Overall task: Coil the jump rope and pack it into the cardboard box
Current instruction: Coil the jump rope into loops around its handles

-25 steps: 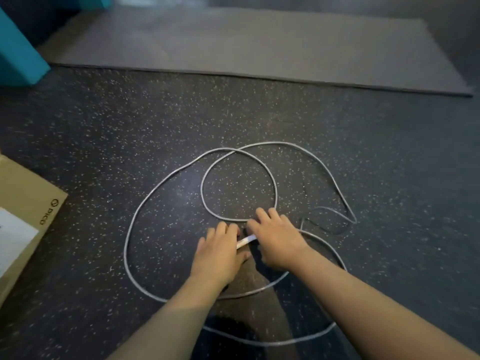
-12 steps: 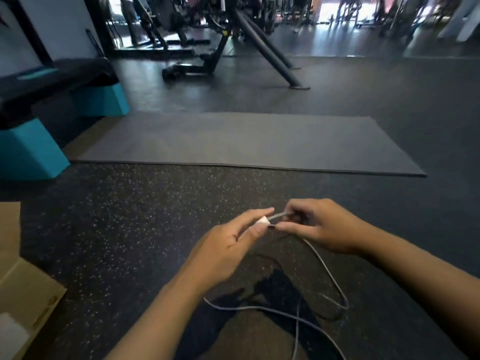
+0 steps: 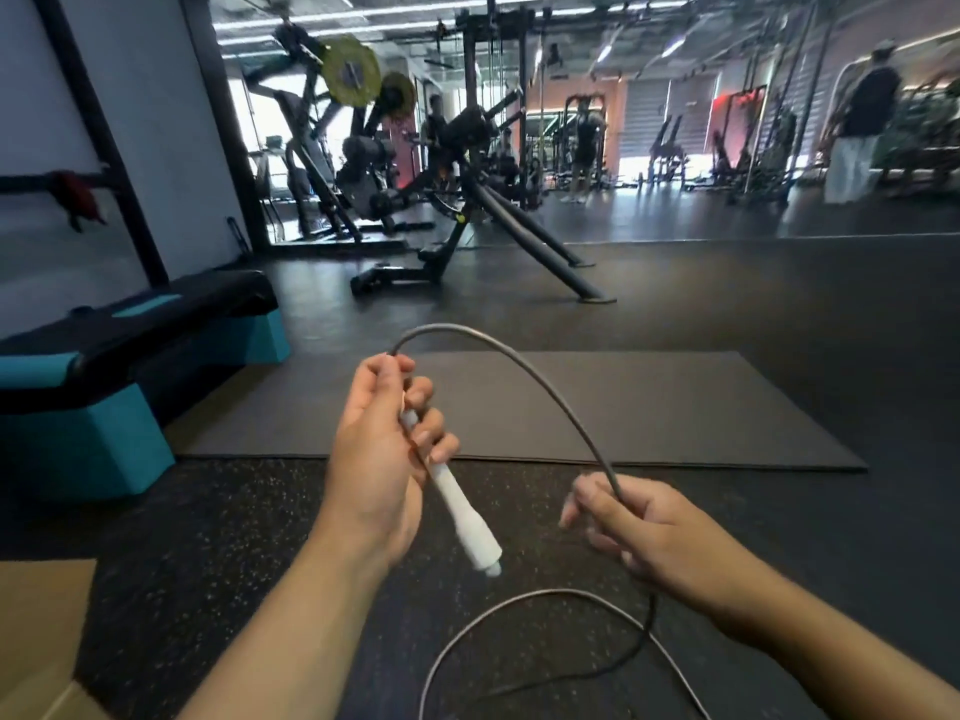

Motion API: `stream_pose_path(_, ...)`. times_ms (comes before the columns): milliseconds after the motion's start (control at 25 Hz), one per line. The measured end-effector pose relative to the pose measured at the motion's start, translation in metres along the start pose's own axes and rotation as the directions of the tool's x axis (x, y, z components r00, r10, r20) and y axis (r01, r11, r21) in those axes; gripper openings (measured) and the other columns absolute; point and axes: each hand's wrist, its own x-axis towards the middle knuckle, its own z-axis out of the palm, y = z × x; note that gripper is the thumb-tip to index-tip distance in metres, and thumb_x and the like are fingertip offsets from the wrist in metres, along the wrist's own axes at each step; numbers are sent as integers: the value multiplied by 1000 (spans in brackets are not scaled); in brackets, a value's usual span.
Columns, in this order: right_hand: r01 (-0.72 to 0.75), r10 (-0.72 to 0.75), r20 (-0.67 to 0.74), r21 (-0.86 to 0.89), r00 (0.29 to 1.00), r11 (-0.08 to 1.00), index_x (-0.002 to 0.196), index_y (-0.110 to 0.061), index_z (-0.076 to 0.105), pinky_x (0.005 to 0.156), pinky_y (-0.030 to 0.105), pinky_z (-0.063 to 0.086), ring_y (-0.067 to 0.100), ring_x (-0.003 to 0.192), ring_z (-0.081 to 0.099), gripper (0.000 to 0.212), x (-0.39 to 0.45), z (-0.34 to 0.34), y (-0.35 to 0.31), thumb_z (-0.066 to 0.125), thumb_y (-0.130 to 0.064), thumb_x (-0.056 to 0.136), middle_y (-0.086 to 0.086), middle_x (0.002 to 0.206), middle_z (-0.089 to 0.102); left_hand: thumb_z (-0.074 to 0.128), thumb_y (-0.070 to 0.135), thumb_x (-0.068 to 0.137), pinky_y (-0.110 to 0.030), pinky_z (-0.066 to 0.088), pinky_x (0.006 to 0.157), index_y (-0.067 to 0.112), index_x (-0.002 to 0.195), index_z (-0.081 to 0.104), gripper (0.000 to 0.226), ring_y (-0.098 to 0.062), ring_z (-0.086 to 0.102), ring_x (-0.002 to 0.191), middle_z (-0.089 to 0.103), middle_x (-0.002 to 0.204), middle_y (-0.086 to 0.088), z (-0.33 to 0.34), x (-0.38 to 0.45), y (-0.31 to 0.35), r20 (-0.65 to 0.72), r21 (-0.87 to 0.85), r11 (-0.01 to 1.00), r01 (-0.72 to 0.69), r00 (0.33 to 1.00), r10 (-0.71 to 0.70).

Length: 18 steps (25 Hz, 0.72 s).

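My left hand (image 3: 382, 454) grips the white handle (image 3: 465, 517) of the jump rope, held up in front of me with the handle's free end pointing down and right. The grey rope (image 3: 535, 371) leaves the top of that fist, arches over to the right and runs through my right hand (image 3: 631, 527), whose fingers close around it. Below my right hand the rope hangs down and loops across the dark speckled floor. A flap of the cardboard box (image 3: 36, 631) shows at the bottom left edge; its inside is out of view.
A grey exercise mat (image 3: 649, 407) lies on the floor ahead. A teal and black step platform (image 3: 119, 376) stands at the left. Weight machines (image 3: 415, 189) fill the background, with people standing far off at the right.
Both hands have lifted the handle and rope off the floor. My view has tilted up from the floor to the gym. My hands have moved apart, with rope now arching between them.
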Motion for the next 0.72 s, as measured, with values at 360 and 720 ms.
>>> stream_pose_path(360, 100, -86, 85, -173, 993, 980, 95, -10, 75, 44, 11, 30, 1, 42, 37, 40, 1, 14, -35, 57, -45, 98, 18, 73, 67, 44, 18, 104, -34, 52, 74, 24, 111, 52, 12, -18, 60, 94, 58, 106, -2, 5, -7, 6, -459, 297, 955, 15, 879, 129)
stream_pose_path(720, 191, -147, 168, -281, 975, 941, 111, -12, 51, 49, 9, 36, -6, 50, 46, 21, 10, -27, -69, 63, -20, 97, -4, 78, 54, 49, 58, 95, -25, 49, 80, 36, 129, 46, 40, 0, 63, 92, 69, 118, 16, 73, 1, 44, 513, 805, -59, -590, 743, -430)
